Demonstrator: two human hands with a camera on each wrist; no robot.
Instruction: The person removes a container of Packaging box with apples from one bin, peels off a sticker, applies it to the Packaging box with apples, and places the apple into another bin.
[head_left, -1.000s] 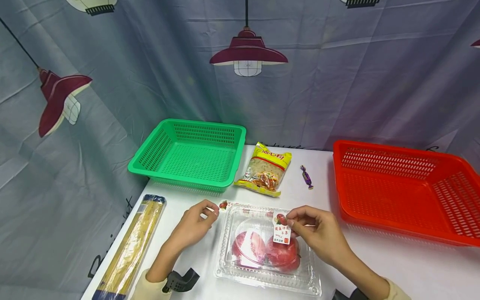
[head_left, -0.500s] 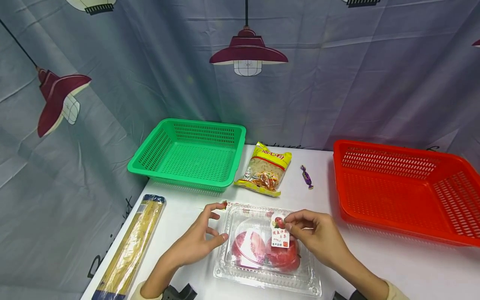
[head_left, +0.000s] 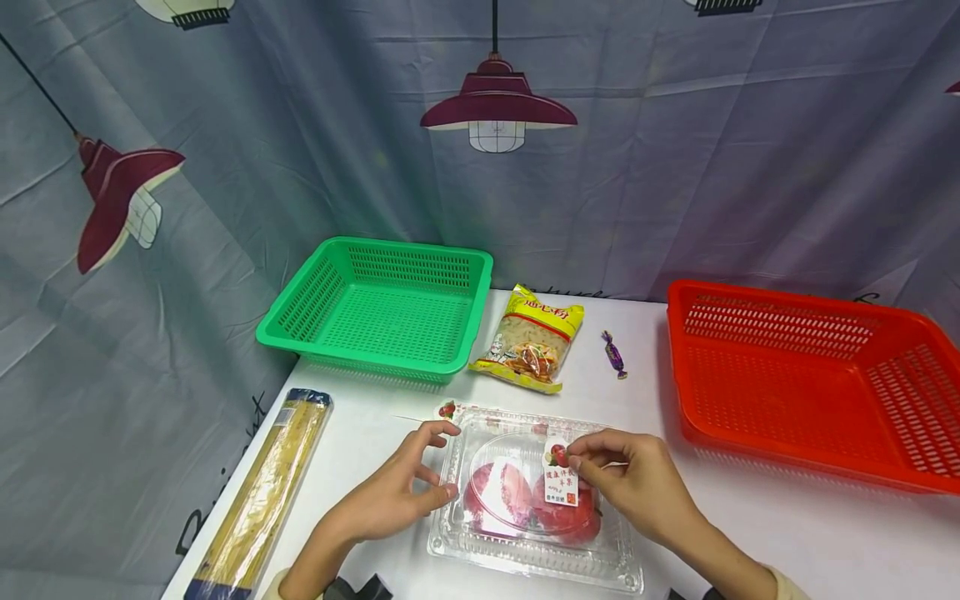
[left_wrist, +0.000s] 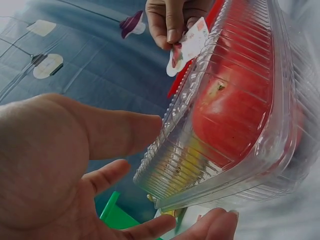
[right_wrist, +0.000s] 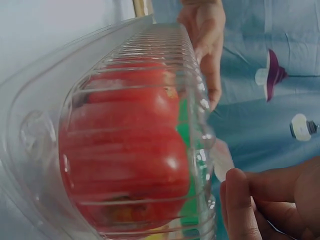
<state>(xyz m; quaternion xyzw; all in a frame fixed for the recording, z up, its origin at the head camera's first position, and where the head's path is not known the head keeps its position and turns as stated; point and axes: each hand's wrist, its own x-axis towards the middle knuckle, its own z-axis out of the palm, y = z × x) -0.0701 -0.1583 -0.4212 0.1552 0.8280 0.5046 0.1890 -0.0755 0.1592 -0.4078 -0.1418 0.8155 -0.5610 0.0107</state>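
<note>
A clear plastic clamshell box (head_left: pixel 536 560) lies closed in front of me, with several red tomatoes (right_wrist: pixel 125 145) inside. Over its lid, my right hand (head_left: pixel 637 483) pinches the edge of a small white label (head_left: pixel 560 485) printed with red fruit and writing. The left wrist view shows that label (left_wrist: pixel 194 46) hanging from the right fingertips beside the lid. At the left side of the box is my left hand (head_left: pixel 390 496), thumb and fingers spread, fingertips right at the box's edge. A small fruit picture (head_left: pixel 447 410) pokes out at the far left corner of the box.
Behind the box stand a green basket (head_left: pixel 468 354) at left and a red basket (head_left: pixel 678 400) at right. Between them lie a yellow pasta bag (head_left: pixel 531 340) and a purple wrapped candy (head_left: pixel 614 356). A long pack of noodles (head_left: pixel 262 492) lies along the left table edge.
My left hand has reached to the box's far left corner, then drawn back slightly, its fingers now spread along the side. The label in my right hand has shifted slightly left and towards me.
</note>
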